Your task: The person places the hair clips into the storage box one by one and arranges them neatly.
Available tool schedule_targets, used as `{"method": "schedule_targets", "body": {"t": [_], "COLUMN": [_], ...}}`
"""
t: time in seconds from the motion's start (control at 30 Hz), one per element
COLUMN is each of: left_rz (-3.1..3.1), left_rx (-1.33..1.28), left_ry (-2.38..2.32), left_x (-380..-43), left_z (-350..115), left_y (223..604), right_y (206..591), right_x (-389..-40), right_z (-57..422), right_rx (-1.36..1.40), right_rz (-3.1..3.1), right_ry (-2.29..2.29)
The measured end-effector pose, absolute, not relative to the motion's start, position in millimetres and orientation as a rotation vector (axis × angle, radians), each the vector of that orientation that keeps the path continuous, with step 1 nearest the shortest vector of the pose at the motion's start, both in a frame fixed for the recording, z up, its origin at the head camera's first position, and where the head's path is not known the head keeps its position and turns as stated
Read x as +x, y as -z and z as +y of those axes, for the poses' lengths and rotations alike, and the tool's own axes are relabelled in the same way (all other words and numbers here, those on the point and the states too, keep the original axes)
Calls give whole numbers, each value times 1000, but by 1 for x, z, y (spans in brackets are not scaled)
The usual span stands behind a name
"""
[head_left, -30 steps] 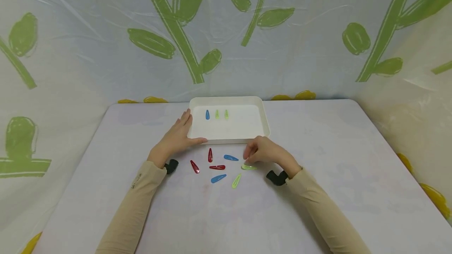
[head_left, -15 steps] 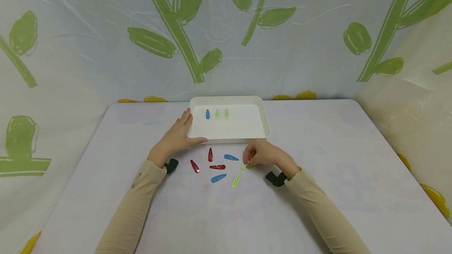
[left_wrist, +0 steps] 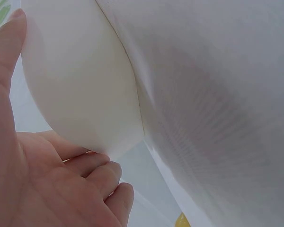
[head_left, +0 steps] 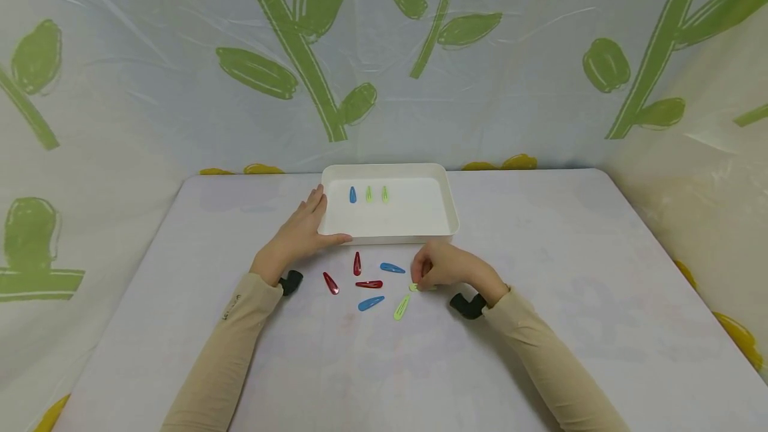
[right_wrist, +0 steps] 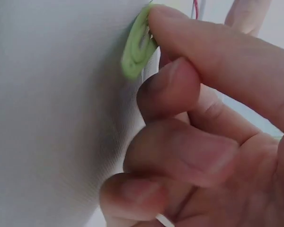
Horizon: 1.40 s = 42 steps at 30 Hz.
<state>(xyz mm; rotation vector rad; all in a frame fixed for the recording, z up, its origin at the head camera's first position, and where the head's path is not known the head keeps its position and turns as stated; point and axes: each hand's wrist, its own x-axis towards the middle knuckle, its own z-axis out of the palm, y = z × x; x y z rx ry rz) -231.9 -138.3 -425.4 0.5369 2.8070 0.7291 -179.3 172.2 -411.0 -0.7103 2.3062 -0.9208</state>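
My left hand (head_left: 298,229) rests at the near left corner of a white tray (head_left: 390,240), its thumb along the front wall and its fingers along the left side. In the left wrist view, those fingers are slightly bent against the tray wall (left_wrist: 80,80). With its thumb and index finger my right hand (head_left: 450,265) pinches a green snap hair clip (right_wrist: 136,52); the clip is tilted and partly hidden by the fingers. Inside the tray, one blue hair clip (head_left: 353,195) and two green hair clips (head_left: 369,195) lie in a row toward the back left.
On the table in front of the tray lie several loose hair clips: three red, one of them a red clip (head_left: 331,283), two blue, including a blue clip (head_left: 371,303), and a green clip (head_left: 402,308). A patterned curtain (head_left: 384,119) stands behind the table.
My right hand has come slightly toward me and closed its fingertips on the green hair clip, which they now cover more. The left hand, tray and other clips stay in place.
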Motion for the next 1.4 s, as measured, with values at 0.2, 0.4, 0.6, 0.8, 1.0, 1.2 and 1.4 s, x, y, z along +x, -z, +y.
{"method": "schedule_targets", "body": {"t": [0.2, 0.4, 0.6, 0.8, 1.0, 1.2, 1.4], "left_rz": [2803, 2807, 2809, 2814, 2812, 2810, 2807], "left_rx": [517, 528, 519, 512, 527, 525, 516], "left_ry": [-726, -726, -721, -734, -746, -748, -747], "left_x": [-231, -231, -230, -231, -230, -231, -230], "left_z": [-138, -138, -137, -138, -138, -138, -138], "left_y": [424, 425, 426, 427, 426, 426, 426], "right_y": [411, 409, 407, 407, 407, 406, 404], "right_x": [-180, -179, -177, -176, -173, -171, -170], "right_z": [172, 171, 171, 174, 172, 169, 169], "right_rx": [-742, -664, -631, -698, -656, -631, -628], "right_rz": [2388, 2424, 2362, 2335, 2344, 2351, 2372], "right_ry": [880, 883, 899, 876, 868, 857, 826]}}
